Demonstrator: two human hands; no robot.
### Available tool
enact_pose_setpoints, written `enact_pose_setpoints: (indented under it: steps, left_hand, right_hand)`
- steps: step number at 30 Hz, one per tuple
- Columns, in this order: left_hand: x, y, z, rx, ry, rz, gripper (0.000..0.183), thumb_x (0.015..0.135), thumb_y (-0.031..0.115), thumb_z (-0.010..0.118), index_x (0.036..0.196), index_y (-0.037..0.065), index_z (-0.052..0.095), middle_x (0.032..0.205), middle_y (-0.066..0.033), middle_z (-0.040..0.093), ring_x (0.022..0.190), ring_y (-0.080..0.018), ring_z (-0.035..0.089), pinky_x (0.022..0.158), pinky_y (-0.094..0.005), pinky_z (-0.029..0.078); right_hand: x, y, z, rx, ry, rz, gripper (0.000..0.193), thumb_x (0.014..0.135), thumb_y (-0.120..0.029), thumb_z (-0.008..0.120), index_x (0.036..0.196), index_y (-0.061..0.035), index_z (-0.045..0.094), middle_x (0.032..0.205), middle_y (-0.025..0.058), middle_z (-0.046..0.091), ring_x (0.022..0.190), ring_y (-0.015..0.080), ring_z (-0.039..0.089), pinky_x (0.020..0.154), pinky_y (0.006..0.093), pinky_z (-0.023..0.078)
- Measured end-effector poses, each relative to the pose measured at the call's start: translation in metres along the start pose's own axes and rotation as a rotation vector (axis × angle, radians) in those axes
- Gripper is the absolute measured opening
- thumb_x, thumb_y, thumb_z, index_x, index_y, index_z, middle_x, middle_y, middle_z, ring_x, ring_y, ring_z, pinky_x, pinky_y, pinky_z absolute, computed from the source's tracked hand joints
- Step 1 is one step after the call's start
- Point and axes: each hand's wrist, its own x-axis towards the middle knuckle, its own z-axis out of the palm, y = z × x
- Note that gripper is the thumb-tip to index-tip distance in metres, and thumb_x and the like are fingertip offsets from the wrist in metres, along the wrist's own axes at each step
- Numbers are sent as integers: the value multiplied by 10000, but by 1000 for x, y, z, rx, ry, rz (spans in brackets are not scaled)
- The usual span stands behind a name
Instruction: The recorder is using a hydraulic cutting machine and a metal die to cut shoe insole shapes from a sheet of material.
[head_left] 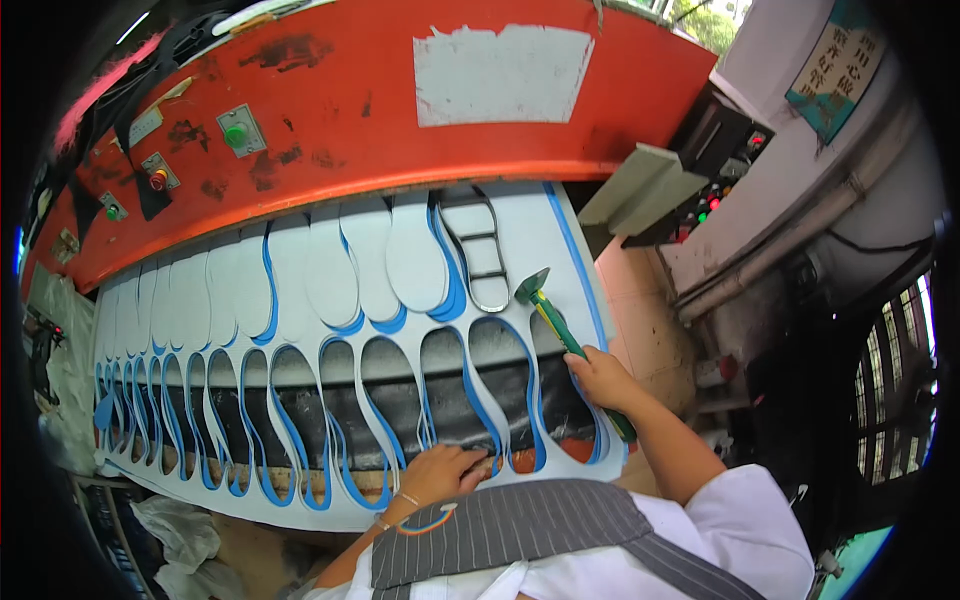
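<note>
My right hand point(605, 382) is closed around the green handle of a hammer point(557, 325). Its dark, wide head is raised just right of a sole-shaped metal cutting die point(489, 275). That die lies on a white sheet with blue layers point(555, 260), next to a row of cut sole shapes point(415, 262). At the near edge of the sheet, my left hand point(440, 474) lies with fingers stretched to the right over the strips between cut-out holes. Its fingertips seem to touch the sheet, and I see nothing held in them.
Across the far side runs a red machine beam point(340, 130) with a green button point(236, 136) and a red knob point(158, 180). A control box with lit lamps point(712, 203) is at the right. Clear plastic bags point(175, 530) hang at the lower left.
</note>
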Motion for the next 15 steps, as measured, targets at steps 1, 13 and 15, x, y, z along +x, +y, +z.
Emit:
enact_pose_setpoints:
  steps: [1, 13, 15]
  left_hand:
    - [-5, -3, 1, 0, 7, -11, 348, 806, 362, 655, 1075, 142, 684, 809, -78, 632, 789, -255, 596, 705, -363, 488]
    - [-7, -17, 6, 10, 28, 56, 333, 793, 347, 674, 1062, 151, 687, 806, -69, 639, 770, -250, 600, 692, -361, 492]
    - [-2, -12, 3, -4, 35, 53, 328, 793, 348, 674, 1055, 151, 689, 804, -74, 639, 764, -253, 600, 688, -363, 492]
  right_hand:
    - [-4, -10, -4, -4, -9, -8, 393, 974, -407, 439, 1049, -30, 521, 647, 53, 527, 521, 162, 523, 481, 308, 437]
    - [9, -58, 13, 1316, -334, 305, 339, 988, -427, 402, 974, -92, 458, 596, 10, 410, 406, 108, 338, 366, 273, 328]
    - [4, -65, -7, 1127, -159, 165, 342, 988, -421, 413, 984, -81, 443, 612, 21, 418, 419, 115, 372, 376, 284, 347]
